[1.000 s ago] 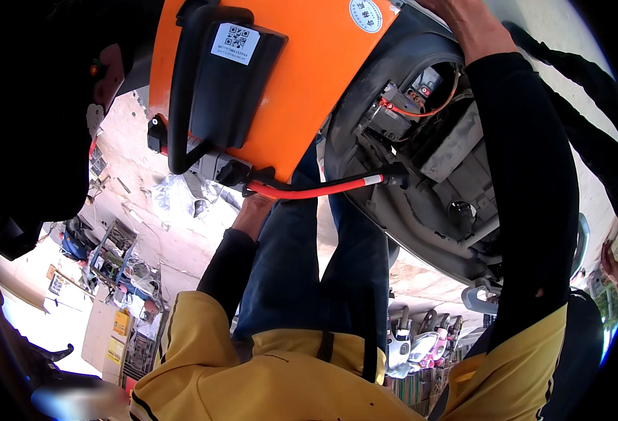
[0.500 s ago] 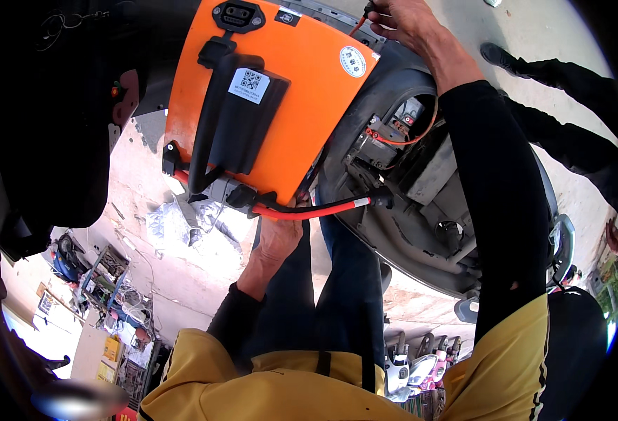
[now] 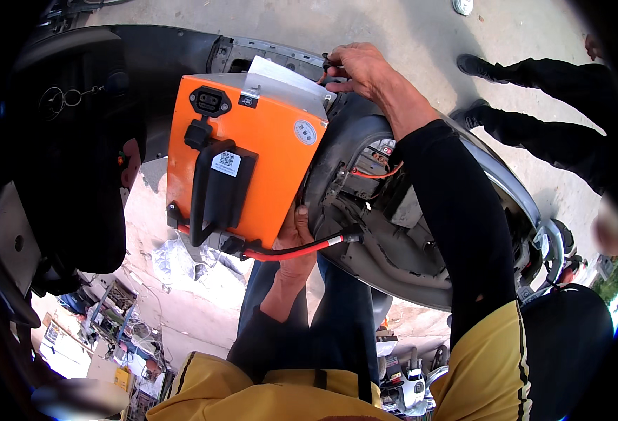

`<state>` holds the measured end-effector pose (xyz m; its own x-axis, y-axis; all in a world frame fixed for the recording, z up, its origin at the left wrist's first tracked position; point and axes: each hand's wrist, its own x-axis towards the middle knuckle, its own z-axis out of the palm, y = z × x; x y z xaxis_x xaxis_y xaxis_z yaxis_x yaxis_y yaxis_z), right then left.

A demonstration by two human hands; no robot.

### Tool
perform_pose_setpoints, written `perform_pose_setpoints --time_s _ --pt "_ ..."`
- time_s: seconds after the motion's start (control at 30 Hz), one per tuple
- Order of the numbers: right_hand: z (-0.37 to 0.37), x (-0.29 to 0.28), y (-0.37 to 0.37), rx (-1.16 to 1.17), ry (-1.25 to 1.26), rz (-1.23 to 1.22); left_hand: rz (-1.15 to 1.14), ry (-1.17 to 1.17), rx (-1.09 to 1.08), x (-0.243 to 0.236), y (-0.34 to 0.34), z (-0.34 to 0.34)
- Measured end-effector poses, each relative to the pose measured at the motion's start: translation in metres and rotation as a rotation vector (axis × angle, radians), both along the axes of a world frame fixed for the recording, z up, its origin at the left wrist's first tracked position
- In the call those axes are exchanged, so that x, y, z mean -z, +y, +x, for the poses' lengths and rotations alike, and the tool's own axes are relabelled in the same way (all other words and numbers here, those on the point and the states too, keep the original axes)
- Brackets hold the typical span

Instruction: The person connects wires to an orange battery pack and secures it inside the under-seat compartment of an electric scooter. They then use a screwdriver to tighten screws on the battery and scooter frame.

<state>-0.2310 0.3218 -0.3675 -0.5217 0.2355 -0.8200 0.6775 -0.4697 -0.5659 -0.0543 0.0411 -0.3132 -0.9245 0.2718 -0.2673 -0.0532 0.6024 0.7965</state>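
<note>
An orange battery pack (image 3: 274, 147) with a black carry handle (image 3: 203, 193) and a black socket (image 3: 210, 101) stands tilted beside the open scooter body (image 3: 372, 245). My left hand (image 3: 295, 242) is closed against the pack's near right edge; its fingers are partly hidden by the pack. A thick red and black cable (image 3: 288, 250) with a black plug (image 3: 351, 233) runs from the pack's near end, over my left hand. Beyond the pack's far right corner, my right hand (image 3: 365, 70) pinches a small black connector (image 3: 326, 64).
Inside the scooter's opening, an orange wire (image 3: 382, 173) joins a terminal. A person in black trousers (image 3: 547, 133) stands at the right. Keys on rings (image 3: 70, 97) hang at the left. Crumpled silvery sheeting (image 3: 175, 265) lies on the floor; a cluttered shelf (image 3: 112, 309) is at lower left.
The battery pack sits lower and farther from my view, and its pale far side now shows. My right hand appears lower and farther left, still pinching the connector. My left hand stays at the pack.
</note>
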Motion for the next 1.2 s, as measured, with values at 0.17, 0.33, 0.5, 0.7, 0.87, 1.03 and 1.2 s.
perform_pose_setpoints --time_s 0.17,0.33,0.5,0.7,0.87,1.03,1.2 --pt "-0.003 0.011 -0.003 0.036 -0.020 -0.030 0.151 0.016 -0.088 0.009 0.006 0.002" --pt "-0.003 0.012 -0.003 -0.009 -0.027 0.009 0.238 -0.132 -0.145 0.000 0.006 0.005" --pt "-0.001 0.010 -0.001 -0.045 -0.068 -0.019 0.312 -0.202 -0.183 -0.014 0.032 -0.012" --pt "-0.001 0.009 0.001 -0.045 -0.114 -0.043 0.208 -0.136 -0.080 -0.016 0.050 -0.026" --pt "-0.002 0.002 0.004 -0.072 -0.168 -0.032 0.158 -0.066 -0.015 -0.021 0.054 -0.030" --pt "-0.001 -0.006 0.005 -0.064 -0.138 -0.071 0.188 -0.091 -0.082 -0.021 0.060 -0.028" --pt "0.001 0.007 -0.001 0.066 -0.021 -0.161 0.085 -0.066 -0.024 -0.023 0.063 -0.031"
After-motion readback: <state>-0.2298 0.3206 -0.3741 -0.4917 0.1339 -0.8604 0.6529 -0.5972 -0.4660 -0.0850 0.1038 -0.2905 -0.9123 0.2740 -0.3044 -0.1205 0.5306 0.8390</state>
